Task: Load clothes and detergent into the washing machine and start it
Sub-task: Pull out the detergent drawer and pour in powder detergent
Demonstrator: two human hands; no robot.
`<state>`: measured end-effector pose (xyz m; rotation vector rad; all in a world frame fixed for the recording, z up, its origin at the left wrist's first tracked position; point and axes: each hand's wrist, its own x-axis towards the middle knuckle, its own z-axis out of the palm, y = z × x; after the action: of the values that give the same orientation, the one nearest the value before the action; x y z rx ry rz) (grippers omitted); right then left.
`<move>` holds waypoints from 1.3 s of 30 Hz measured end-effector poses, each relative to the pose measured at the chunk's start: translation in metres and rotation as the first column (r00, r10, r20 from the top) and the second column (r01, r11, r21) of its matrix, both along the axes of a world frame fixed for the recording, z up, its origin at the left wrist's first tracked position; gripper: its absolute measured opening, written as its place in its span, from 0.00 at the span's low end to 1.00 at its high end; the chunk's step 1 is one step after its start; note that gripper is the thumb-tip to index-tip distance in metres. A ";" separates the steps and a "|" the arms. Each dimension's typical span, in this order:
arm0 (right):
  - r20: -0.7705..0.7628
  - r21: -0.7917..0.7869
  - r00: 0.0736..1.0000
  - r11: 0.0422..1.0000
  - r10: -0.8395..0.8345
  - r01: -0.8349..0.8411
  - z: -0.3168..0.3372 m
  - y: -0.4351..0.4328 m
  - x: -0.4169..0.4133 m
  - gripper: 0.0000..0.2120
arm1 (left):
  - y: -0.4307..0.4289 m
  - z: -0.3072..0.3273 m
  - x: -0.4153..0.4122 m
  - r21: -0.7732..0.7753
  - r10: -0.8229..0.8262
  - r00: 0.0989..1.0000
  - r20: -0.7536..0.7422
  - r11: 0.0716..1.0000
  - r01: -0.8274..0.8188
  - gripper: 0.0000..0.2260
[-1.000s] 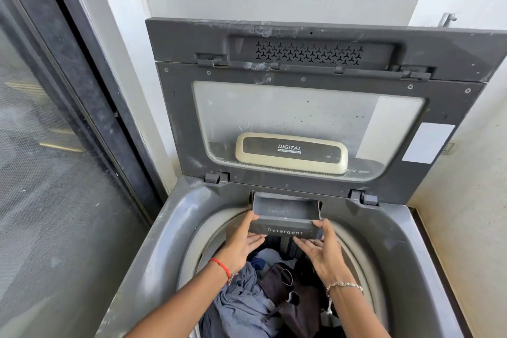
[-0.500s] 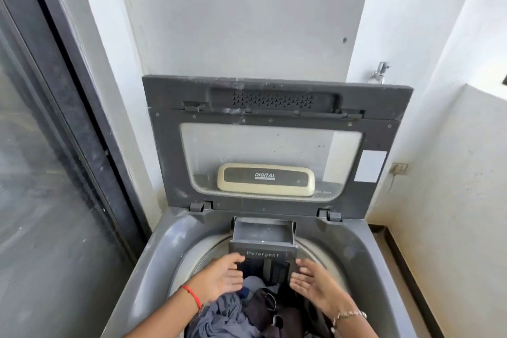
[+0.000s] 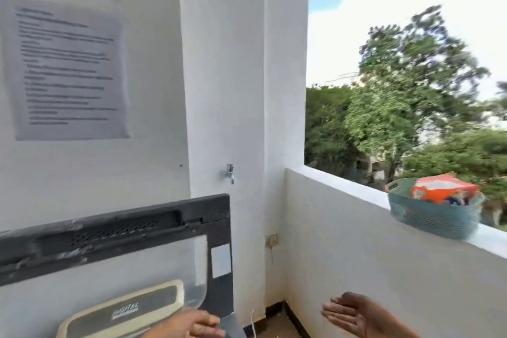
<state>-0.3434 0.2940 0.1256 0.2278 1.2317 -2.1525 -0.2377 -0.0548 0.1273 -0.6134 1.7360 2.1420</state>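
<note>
The washing machine's raised grey lid [image 3: 115, 236] fills the lower left, its glass pane and cream handle plate [image 3: 123, 310] facing me. The tub, clothes and detergent drawer are out of view below the frame. An orange detergent packet [image 3: 441, 189] lies in a teal basket [image 3: 430, 217] on the balcony ledge at the right. My left hand [image 3: 192, 325] is low in front of the lid, fingers loosely curled and holding nothing I can see. My right hand [image 3: 356, 313] hangs in the air over the floor, palm up, fingers straight, empty.
A printed notice [image 3: 65, 71] is stuck on the white wall above the lid. A tap [image 3: 230, 173] juts from the wall by the corner. The white balcony wall [image 3: 384, 269] runs along the right, with trees beyond. The picture is blurred by motion.
The view has swung up and to the right, off the tub. Both hands have left the detergent drawer; my right hand has moved right, away from the machine.
</note>
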 end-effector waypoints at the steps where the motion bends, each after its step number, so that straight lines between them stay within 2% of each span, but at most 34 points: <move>1: -0.044 0.049 0.998 0.997 -0.053 0.055 0.017 0.015 -0.004 0.10 | 0.022 0.012 -0.012 -0.051 -0.038 0.999 -0.030 0.998 0.037 0.07; 6: -0.294 0.031 0.905 0.944 -0.307 0.329 0.085 0.103 -0.037 0.08 | 0.142 0.081 -0.076 -0.218 -0.237 0.965 -0.112 0.953 0.209 0.10; 8: -0.427 0.004 0.825 0.912 -0.369 0.410 0.099 0.135 -0.059 0.06 | 0.184 0.092 -0.109 -0.285 -0.297 0.944 -0.144 0.926 0.248 0.08; 11: -0.605 0.034 0.648 0.798 -0.462 0.601 0.122 0.189 -0.101 0.04 | 0.252 0.110 -0.165 -0.296 -0.348 0.908 -0.232 0.915 0.275 0.05; 14: -0.805 0.153 0.459 0.615 -0.376 0.774 0.136 0.247 -0.152 0.06 | 0.313 0.125 -0.228 -0.313 -0.333 0.876 -0.348 0.922 0.227 0.05; 16: -0.880 0.252 0.412 0.504 -0.236 0.826 0.142 0.279 -0.180 0.11 | 0.352 0.133 -0.269 -0.327 -0.308 0.845 -0.438 0.930 0.169 0.04; 19: -0.897 0.390 0.442 0.428 -0.026 0.815 0.147 0.313 -0.218 0.22 | 0.404 0.139 -0.331 -0.389 -0.282 0.768 -0.575 0.920 0.047 0.07; 21: -0.860 0.481 0.506 0.442 0.068 0.757 0.147 0.324 -0.238 0.26 | 0.431 0.141 -0.363 -0.493 -0.346 0.704 -0.620 0.870 -0.007 0.13; 23: -0.826 0.538 0.551 0.458 0.120 0.707 0.144 0.330 -0.255 0.22 | 0.449 0.140 -0.387 -0.609 -0.418 0.689 -0.592 0.792 -0.042 0.19; 25: -0.822 0.556 0.547 0.431 0.158 0.711 0.139 0.331 -0.267 0.11 | 0.458 0.135 -0.404 -0.686 -0.456 0.697 -0.553 0.724 -0.070 0.13; 27: -0.845 0.527 0.510 0.405 0.161 0.747 0.135 0.332 -0.275 0.06 | 0.461 0.129 -0.416 -0.721 -0.465 0.704 -0.538 0.686 -0.097 0.08; 29: -0.867 0.493 0.474 0.394 0.150 0.776 0.132 0.334 -0.281 0.05 | 0.461 0.125 -0.422 -0.727 -0.459 0.705 -0.541 0.677 -0.116 0.09; 33: -0.902 0.426 0.419 0.370 0.104 0.826 0.130 0.333 -0.293 0.03 | 0.461 0.129 -0.427 -0.683 -0.413 0.716 -0.563 0.720 -0.122 0.08; 36: -0.946 0.322 0.314 0.316 0.078 0.892 0.131 0.321 -0.296 0.04 | 0.462 0.131 -0.425 -0.668 -0.430 0.691 -0.581 0.737 -0.103 0.06; 39: -0.985 0.159 0.171 0.302 -0.012 0.940 0.141 0.309 -0.292 0.05 | 0.463 0.140 -0.419 -0.621 -0.392 0.654 -0.647 0.769 -0.152 0.03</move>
<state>-0.6356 0.6035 0.2668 -0.1985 3.4073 -2.0060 -0.6567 0.4082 0.2677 0.3982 2.8975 1.7509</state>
